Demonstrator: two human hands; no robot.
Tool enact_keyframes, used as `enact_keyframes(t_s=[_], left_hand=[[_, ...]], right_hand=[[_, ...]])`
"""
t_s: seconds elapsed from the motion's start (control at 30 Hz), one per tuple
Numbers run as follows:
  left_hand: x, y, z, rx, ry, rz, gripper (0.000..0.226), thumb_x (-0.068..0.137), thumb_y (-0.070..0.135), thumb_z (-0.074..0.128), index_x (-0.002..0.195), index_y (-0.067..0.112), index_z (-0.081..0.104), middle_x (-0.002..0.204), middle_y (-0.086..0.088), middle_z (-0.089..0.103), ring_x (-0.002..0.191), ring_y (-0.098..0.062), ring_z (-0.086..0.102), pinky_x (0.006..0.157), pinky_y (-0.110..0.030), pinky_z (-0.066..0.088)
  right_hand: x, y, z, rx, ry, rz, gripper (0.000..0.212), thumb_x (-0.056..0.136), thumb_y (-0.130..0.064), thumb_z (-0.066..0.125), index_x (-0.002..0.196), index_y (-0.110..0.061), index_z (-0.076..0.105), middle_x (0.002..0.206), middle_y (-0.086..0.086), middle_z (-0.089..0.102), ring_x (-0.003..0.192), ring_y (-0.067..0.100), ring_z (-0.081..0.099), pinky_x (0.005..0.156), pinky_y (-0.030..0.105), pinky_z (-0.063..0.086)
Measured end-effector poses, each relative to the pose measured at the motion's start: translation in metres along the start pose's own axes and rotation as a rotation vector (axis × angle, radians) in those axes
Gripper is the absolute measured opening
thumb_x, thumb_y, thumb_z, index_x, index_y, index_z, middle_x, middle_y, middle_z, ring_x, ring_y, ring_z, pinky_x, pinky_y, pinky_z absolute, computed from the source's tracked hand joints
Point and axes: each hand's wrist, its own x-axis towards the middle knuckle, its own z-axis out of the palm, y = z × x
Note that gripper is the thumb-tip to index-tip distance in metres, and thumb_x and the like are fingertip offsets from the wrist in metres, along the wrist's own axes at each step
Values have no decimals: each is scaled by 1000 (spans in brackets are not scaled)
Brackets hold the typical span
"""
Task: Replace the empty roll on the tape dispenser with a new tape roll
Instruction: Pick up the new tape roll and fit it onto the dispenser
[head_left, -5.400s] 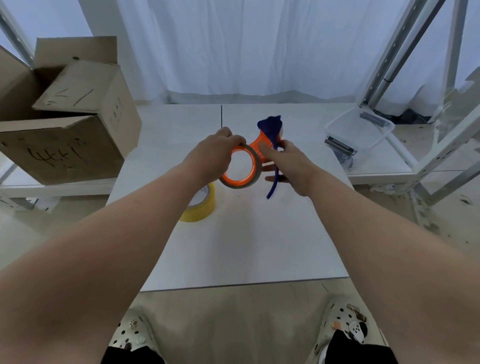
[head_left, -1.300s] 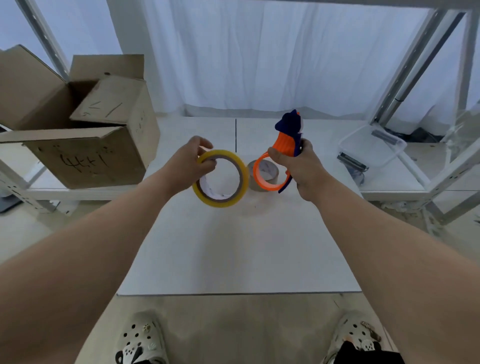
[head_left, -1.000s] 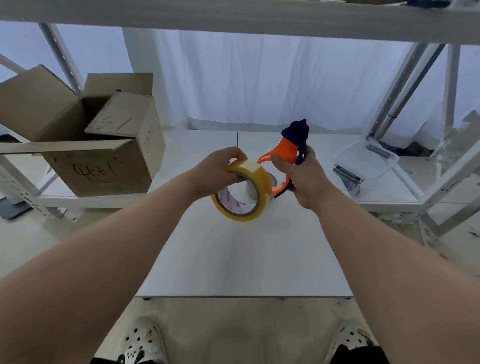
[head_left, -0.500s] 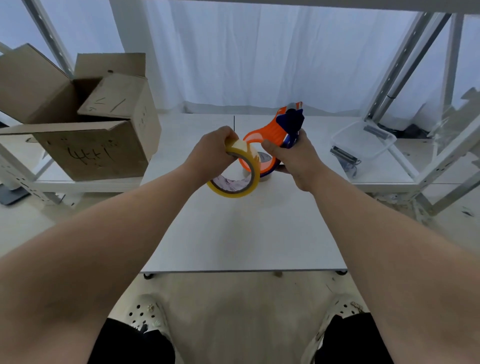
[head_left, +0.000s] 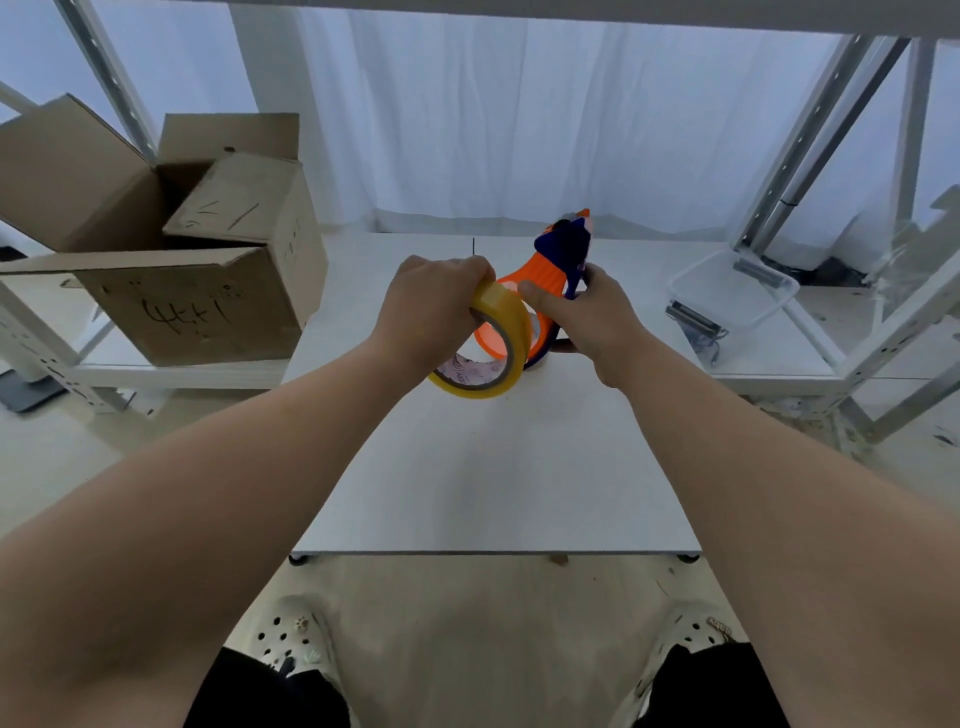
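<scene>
2 hands meet above the white table (head_left: 493, 467): your left hand (head_left: 431, 306) grips the yellow tape roll (head_left: 491, 345), pressed against the orange dispenser (head_left: 553, 280) clasped in your right hand (head_left: 584, 317)

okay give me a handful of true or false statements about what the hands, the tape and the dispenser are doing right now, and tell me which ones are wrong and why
1. The left hand grips the yellow tape roll. True.
2. The right hand is empty. False: it holds the orange and blue tape dispenser.
3. The yellow roll lies flat on the white table. False: it is held in the air, against the dispenser's orange ring.
4. An open cardboard box sits to the left of the table. True.
5. A clear plastic container sits on the shelf to the right. True.
</scene>
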Motion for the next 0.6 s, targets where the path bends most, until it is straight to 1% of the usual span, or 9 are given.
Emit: enact_keyframes(t_s=[0.07,0.17,0.23,0.33,0.43,0.53,0.6], left_hand=[[1,-3,-3,47,34,13,34,90,37,56,116,15,59,108,-6,69,97,-25,63,97,-36,38],[3,-6,-6,72,31,21,38,88,37,58,120,16,58,116,-5,66,106,-25,58,97,-36,36],[3,-7,-7,72,24,32,39,87,36,59,121,16,57,119,-5,65,108,-25,56,97,-35,35],[1,-6,-7,107,13,39,39,88,38,58,120,18,57,117,-4,65,108,-23,56,99,-35,31],[2,-6,-8,138,1,32,36,89,39,56,117,18,58,113,-4,66,105,-23,57,99,-36,29],[4,-12,-16,120,37,-2,30,90,37,55,110,17,61,106,-5,68,99,-23,60,98,-36,29],[4,-14,-18,126,-11,4,29,89,35,57,109,16,62,103,-5,69,96,-23,62,98,-35,32]], right_hand=[[-2,-3,0,38,28,2,65,84,-33,67,138,-18,35,134,4,52,114,28,57,89,43,54],[-2,-5,-2,114,83,7,66,82,-32,70,137,-19,36,132,6,55,111,30,60,89,46,54],[-4,-6,-4,138,87,8,68,82,-31,70,139,-20,34,132,5,54,111,30,59,88,46,55],[-5,-8,-5,114,25,-32,68,82,-29,70,139,-21,34,132,5,53,112,30,58,87,44,54],[-4,-8,-6,35,-23,-70,70,80,-31,71,138,-21,33,132,6,54,113,29,57,92,44,53],[-5,-3,-12,-90,-129,-83,76,73,-30,78,137,-21,36,124,10,60,112,27,58,89,34,50],[-6,2,-15,-144,-163,-65,74,72,-29,79,133,-20,39,120,12,62,110,27,59,83,29,44]])
